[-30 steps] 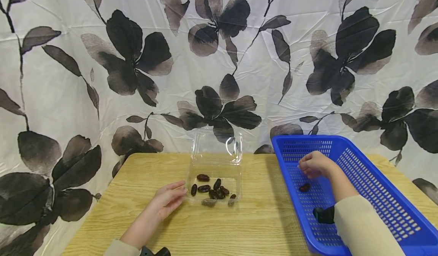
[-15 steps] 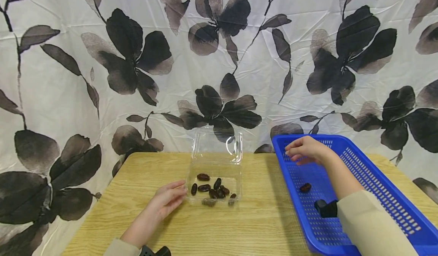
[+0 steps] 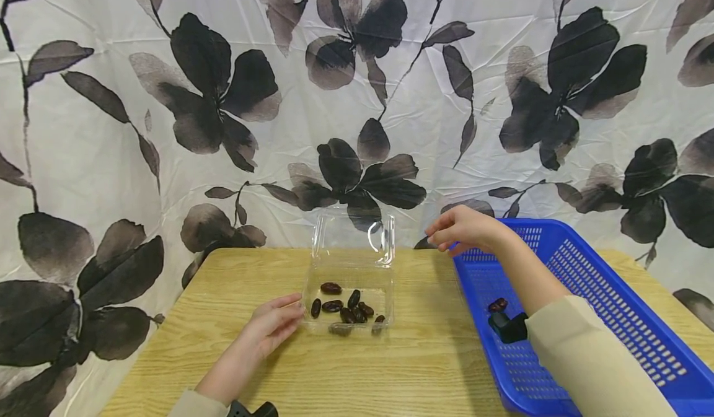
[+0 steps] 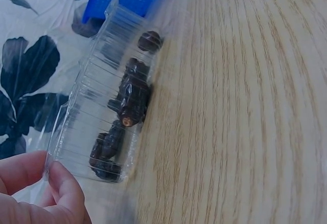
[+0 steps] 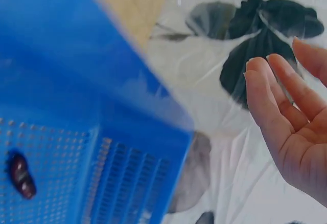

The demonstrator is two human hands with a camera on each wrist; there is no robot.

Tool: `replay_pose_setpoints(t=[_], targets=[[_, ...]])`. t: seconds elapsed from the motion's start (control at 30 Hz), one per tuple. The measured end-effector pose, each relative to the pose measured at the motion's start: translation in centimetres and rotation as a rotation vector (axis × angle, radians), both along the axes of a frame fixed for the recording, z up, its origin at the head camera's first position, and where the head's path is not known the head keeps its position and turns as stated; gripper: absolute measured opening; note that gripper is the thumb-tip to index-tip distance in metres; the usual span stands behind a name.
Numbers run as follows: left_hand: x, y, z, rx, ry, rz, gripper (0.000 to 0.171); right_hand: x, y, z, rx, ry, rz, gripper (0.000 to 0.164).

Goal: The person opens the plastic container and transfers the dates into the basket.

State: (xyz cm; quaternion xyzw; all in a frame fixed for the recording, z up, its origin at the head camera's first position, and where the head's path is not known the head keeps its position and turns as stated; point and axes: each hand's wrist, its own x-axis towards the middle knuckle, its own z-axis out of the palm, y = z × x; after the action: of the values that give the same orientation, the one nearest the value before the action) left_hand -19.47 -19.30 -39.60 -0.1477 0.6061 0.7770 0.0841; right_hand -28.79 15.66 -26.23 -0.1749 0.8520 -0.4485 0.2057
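Dates (image 3: 347,315) lie in the clear box (image 3: 379,284) on the table (image 3: 413,367); one more date (image 3: 498,305) lies in the blue basket (image 3: 625,318) to the right. Floral cloth (image 3: 357,101) hangs behind the table across the full width of the head view.

From the left: a light left sleeve (image 3: 198,404) enters at the lower edge, with a black left mount (image 3: 253,409) beside it. The left hand (image 3: 276,325) is at the left side of the box. In the left wrist view, its thumb and a finger pinch the thin rim between their tips.

The box rests on the table with its lid (image 3: 354,237) raised at the far side. Inside, three dates lie toward the left and several form a touching cluster right of centre. One sits near the right front corner. Another dark shape shows through the front wall; whether it is a separate date cannot be told.

The right hand (image 3: 468,228) is raised at the far left corner of the basket, fingertips extending left past the rim. Its fingers are spread apart and slightly bent, and it holds nothing.

Within the basket, the date lies near the left wall on the perforated floor. In the head view, a black right mount (image 3: 507,328) appears just beside it, and the right sleeve (image 3: 591,355) crosses the basket.
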Motion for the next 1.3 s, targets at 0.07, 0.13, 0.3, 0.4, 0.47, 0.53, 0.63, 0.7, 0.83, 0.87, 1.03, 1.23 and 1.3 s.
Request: replay_pose_setpoints(t=[0.07,0.13,0.3,0.4,0.47,0.53,0.63,0.7,0.83,0.87,1.03,1.23,1.3], targets=[[0.0,0.0,0.0,0.004,0.003,-0.001,0.054,0.0,-1.0,0.2,0.024,0.007,0.013,0.036],[0.1,0.0,0.0,0.004,0.006,-0.006,0.054,0.1,-2.1,0.2,0.046,0.009,0.025,0.035],[0.1,-0.1,0.1,0.003,0.012,-0.012,0.054,0.6,-4.8,0.3,0.084,0.0,0.065,0.031],[0.2,-0.1,0.1,-0.001,0.01,-0.006,0.053,0.7,-6.4,0.3,0.094,-0.004,0.08,0.028],[0.1,-0.1,0.1,-0.004,0.009,-0.006,0.052,0.8,-7.4,0.0,0.103,-0.006,0.085,0.025],[0.1,-0.2,0.1,-0.004,0.008,-0.008,0.053,0.8,-8.3,-0.4,0.114,-0.006,0.085,0.024],[0.1,-0.2,0.0,-0.005,0.011,-0.019,0.055,0.9,-9.5,-1.3,0.134,-0.016,0.095,0.025],[0.2,-0.2,0.0,-0.008,0.011,-0.025,0.055,1.0,-10.1,-2.1,0.14,-0.023,0.092,0.025],[0.2,-0.2,-0.1,-0.011,0.01,-0.024,0.054,1.2,-11.2,-3.9,0.143,-0.051,0.077,0.023],[0.2,-0.2,-0.1,-0.009,0.011,-0.023,0.054,1.2,-11.4,-4.3,0.143,-0.055,0.072,0.022],[0.2,-0.2,-0.1,-0.013,0.013,-0.019,0.054,1.5,-12.6,-6.5,0.131,-0.068,0.041,0.011],[0.1,-0.2,-0.2,-0.019,0.015,-0.021,0.054,1.8,-13.4,-8.6,0.15,0.001,0.055,0.011],[0.0,-0.2,-0.1,-0.019,0.015,-0.022,0.054,1.9,-13.6,-9.0,0.195,0.036,0.05,0.013]])
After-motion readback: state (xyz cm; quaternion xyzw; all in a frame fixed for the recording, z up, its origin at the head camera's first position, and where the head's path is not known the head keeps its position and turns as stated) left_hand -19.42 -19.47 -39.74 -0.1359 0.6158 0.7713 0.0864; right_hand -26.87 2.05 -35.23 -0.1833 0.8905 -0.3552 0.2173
